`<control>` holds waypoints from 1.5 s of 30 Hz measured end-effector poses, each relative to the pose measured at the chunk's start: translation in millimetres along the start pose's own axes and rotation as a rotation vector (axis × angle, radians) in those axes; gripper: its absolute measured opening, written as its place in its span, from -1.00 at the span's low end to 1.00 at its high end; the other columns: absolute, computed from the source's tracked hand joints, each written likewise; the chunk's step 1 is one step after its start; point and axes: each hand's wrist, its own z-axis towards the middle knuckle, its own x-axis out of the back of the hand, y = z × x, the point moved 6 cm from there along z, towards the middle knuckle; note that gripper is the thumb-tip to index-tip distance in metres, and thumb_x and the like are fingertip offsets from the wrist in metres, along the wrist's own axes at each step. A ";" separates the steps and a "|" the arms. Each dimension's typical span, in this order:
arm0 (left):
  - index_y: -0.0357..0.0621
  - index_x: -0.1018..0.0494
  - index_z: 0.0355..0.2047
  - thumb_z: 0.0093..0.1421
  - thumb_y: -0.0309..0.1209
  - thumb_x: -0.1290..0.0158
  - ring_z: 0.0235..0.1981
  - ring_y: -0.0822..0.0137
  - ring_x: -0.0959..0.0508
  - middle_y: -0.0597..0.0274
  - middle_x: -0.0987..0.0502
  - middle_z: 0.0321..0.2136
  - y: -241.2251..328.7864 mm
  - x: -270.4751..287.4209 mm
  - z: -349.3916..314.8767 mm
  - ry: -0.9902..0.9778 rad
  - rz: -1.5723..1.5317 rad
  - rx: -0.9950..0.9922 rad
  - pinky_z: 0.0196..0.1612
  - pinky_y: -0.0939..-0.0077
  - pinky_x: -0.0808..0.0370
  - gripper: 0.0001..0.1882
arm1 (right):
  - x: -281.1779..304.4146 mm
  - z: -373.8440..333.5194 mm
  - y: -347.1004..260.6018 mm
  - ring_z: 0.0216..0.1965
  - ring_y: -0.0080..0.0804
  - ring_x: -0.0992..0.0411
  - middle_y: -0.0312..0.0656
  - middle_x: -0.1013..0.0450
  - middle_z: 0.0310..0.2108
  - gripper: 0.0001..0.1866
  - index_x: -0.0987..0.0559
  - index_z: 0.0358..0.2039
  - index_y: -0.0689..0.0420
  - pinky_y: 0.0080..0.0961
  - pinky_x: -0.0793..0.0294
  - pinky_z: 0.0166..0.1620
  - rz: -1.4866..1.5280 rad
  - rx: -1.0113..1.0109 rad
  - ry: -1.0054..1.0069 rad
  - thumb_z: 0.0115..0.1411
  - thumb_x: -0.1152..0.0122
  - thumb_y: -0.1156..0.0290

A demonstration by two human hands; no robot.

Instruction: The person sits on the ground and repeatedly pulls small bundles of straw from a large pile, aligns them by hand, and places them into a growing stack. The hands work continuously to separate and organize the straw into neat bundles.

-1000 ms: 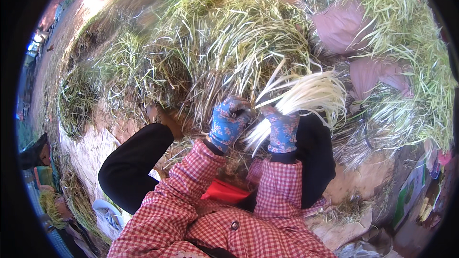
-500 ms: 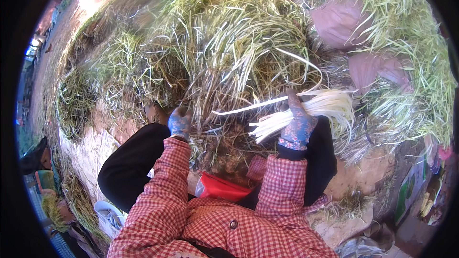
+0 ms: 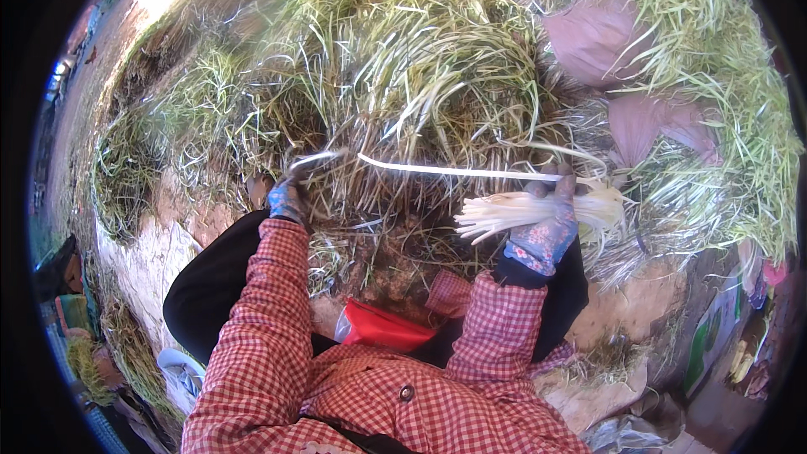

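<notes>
My right hand (image 3: 546, 231), in a flowered blue glove, is closed round a bundle of white, chive-like stalks (image 3: 487, 215). Its raised fingertips also grip one long white stalk (image 3: 454, 171), which stretches leftward above the bundle. Well to the left, my left hand (image 3: 288, 199) is closed in a matching glove. A short pale strip (image 3: 318, 159) extends from its fingertips, blurred and separate from the long stalk's left end. Beyond both hands lies a big heap of green, grassy stalks (image 3: 454, 67), its root ends toward me.
Brownish-pink cloth (image 3: 597, 38) lies among more green leaves (image 3: 672, 17) at right. A red bag (image 3: 387, 326) rests by my lap. Crumpled clear plastic (image 3: 635, 433) is at lower right. Scraps litter the brown ground between my knees.
My left hand has moved left and slightly up, with a pale strip now at its fingers. The right hand has shifted a little right; the long stalk now lies straighter and farther from the bundle.
</notes>
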 end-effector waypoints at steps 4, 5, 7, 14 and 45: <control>-0.25 -0.38 -0.01 -0.02 -0.32 -0.25 -0.15 0.12 -0.54 -0.07 -0.52 -0.17 67.8 -48.6 -18.9 -0.164 1.429 -0.592 -0.09 0.36 -0.47 -0.44 | -4.3 -1.3 4.1 -0.29 -0.36 -0.42 -0.12 -0.45 -0.30 -0.76 -0.38 -0.28 0.08 -0.60 -0.41 -0.43 -0.005 0.009 0.007 0.06 -0.23 0.56; -0.24 -0.36 0.01 -0.04 -0.27 -0.26 -0.11 0.08 -0.53 -0.10 -0.51 -0.13 76.3 -61.6 -33.8 -0.158 1.634 -0.615 -0.03 0.37 -0.43 -0.39 | -7.4 -2.7 5.9 -0.29 -0.35 -0.42 -0.11 -0.45 -0.29 -0.75 -0.38 -0.28 0.07 -0.58 -0.42 -0.42 -0.028 0.012 -0.019 0.06 -0.23 0.56; -0.18 -0.47 -0.10 -0.04 -0.23 -0.23 -0.15 0.12 -0.55 -0.01 -0.53 -0.15 93.4 -82.7 -71.9 -0.177 1.433 -0.511 -0.06 0.37 -0.45 -0.50 | -12.3 -2.5 10.5 -0.35 -0.38 -0.39 -0.12 -0.44 -0.28 -0.74 -0.38 -0.28 0.04 -0.58 -0.42 -0.41 -0.015 -0.001 -0.044 0.05 -0.24 0.54; -0.23 -0.55 -0.34 0.00 -0.62 -0.17 -0.40 0.40 -0.54 0.19 -0.54 -0.43 96.7 -169.3 -244.7 -0.747 0.807 -0.747 -0.29 0.54 -0.47 -0.83 | -28.2 -13.8 11.8 -0.39 -0.45 -0.35 -0.15 -0.41 -0.27 -0.70 -0.37 -0.20 0.20 -0.60 -0.42 -0.36 -0.059 -0.005 -0.153 0.08 -0.24 0.47; -0.28 -0.46 -0.23 0.17 -0.36 -0.08 -0.28 0.19 -0.52 0.03 -0.50 -0.26 106.0 -140.8 -167.8 -0.093 1.100 -0.810 -0.20 0.29 -0.46 -0.76 | -14.7 -15.8 21.5 -0.13 -0.15 -0.42 -0.13 -0.46 -0.28 -0.55 -0.38 -0.13 0.12 -0.45 -0.50 -0.40 -0.005 -0.086 -0.135 -0.05 -0.33 0.49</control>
